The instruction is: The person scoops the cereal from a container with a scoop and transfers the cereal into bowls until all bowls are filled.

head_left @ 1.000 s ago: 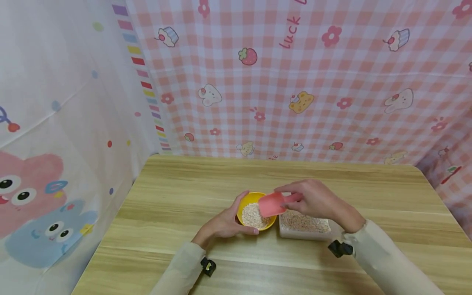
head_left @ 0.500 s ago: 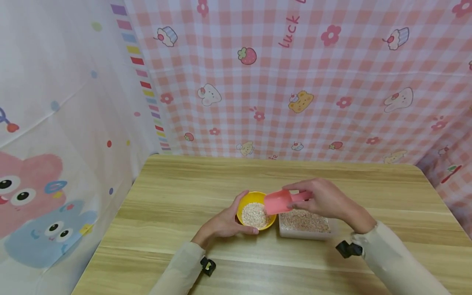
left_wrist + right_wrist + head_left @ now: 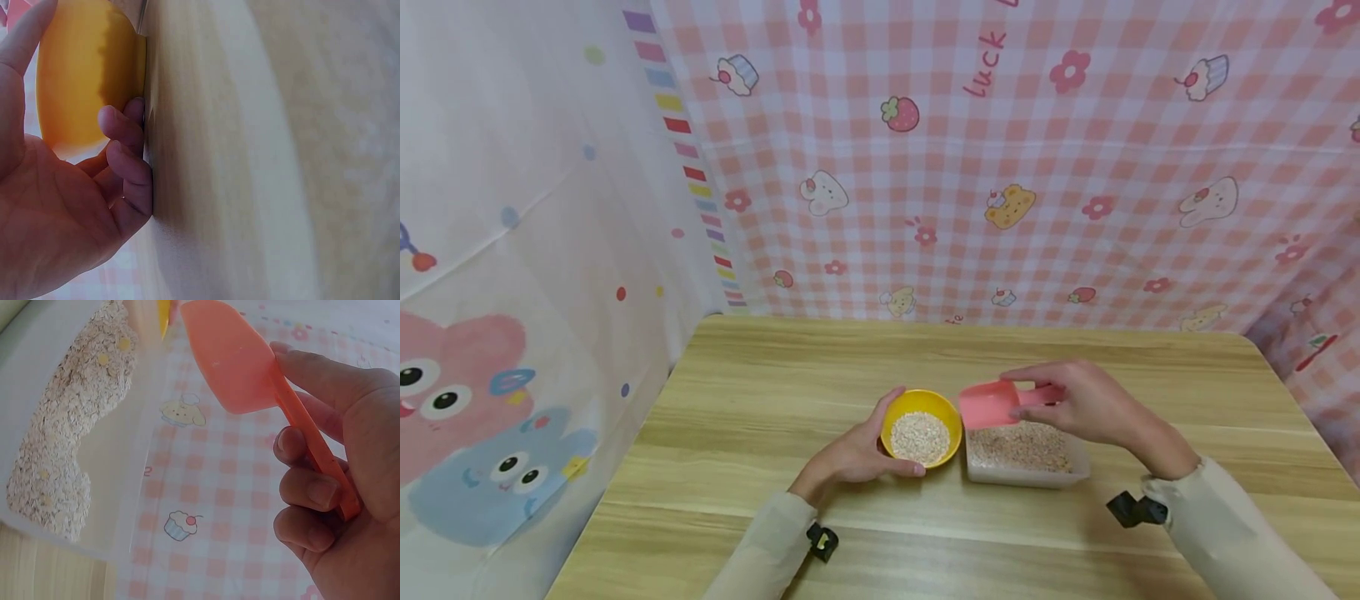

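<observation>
My left hand [image 3: 856,450] holds a yellow bowl [image 3: 942,403] on the table, thumb on the near side and fingers round the far side. Rolled oats [image 3: 920,438] lie in the bowl. The left wrist view shows the bowl's yellow outer wall [image 3: 78,75] between thumb and fingers. In my right hand [image 3: 1086,402] is a pink scoop [image 3: 990,405], gripped by its handle. It hovers over the left back part of a clear plastic box [image 3: 1026,478] of oats. From the right wrist, the scoop's handle [image 3: 315,447] lies within curled fingers, and more oats [image 3: 69,425] show in the box.
The box stands just right of the bowl on a wooden table [image 3: 790,358]. Behind the table's far edge hangs a pink checked cloth [image 3: 865,250]. A white printed cloth [image 3: 550,250] hangs at the left. Both wrists carry black camera mounts [image 3: 822,542].
My right hand has moved right with the scoop, from above the bowl to above the box. The left hand and bowl have stayed in place.
</observation>
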### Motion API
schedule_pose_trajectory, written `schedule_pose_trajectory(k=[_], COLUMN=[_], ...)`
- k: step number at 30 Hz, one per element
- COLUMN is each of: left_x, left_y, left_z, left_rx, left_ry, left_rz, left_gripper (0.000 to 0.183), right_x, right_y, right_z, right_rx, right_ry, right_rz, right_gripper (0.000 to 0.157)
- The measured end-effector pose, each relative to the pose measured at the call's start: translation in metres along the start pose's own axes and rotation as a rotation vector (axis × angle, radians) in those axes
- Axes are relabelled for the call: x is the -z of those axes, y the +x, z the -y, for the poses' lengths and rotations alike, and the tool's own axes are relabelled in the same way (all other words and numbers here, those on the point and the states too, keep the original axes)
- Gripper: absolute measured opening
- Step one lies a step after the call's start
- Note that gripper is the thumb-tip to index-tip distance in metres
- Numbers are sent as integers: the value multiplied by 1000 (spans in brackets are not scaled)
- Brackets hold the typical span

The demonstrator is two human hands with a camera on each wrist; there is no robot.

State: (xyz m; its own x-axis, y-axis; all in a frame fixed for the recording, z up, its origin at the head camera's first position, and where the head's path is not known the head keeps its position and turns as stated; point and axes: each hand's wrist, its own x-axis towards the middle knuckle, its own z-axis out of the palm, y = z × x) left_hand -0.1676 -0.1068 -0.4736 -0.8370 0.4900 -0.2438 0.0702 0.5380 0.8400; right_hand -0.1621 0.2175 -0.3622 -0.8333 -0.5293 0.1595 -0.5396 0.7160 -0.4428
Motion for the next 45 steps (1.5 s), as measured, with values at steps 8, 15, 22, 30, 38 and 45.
schedule_pose_trajectory(k=[8, 15, 22, 30, 38, 45], left_x=[-1, 0, 0, 0, 0, 1], left_y=[0, 0, 0, 0, 0, 0], left_z=[0, 0, 0, -1, -1, -1], left_rx=[-2, -17, -26, -31, -14, -16], left_ry=[10, 10, -4, -5, 3, 0], left_rz=[-2, -3, -3, -4, -5, -5], left_gripper=[117, 119, 119, 119, 117, 117], right_x=[4, 5, 4, 3, -1, -8], right_y=[-9, -19, -29, -37, -39, -37], right_z=[-7, -17, -29, -39, -36, -29], right_rx=[4, 4, -29, -64, -24, 24], right_ry=[-14, -6, -41, -81, -229, -341], right_rz=[-28, -35, -40, -14, 2, -7], right_gripper=[42, 40, 41, 40, 40, 39])
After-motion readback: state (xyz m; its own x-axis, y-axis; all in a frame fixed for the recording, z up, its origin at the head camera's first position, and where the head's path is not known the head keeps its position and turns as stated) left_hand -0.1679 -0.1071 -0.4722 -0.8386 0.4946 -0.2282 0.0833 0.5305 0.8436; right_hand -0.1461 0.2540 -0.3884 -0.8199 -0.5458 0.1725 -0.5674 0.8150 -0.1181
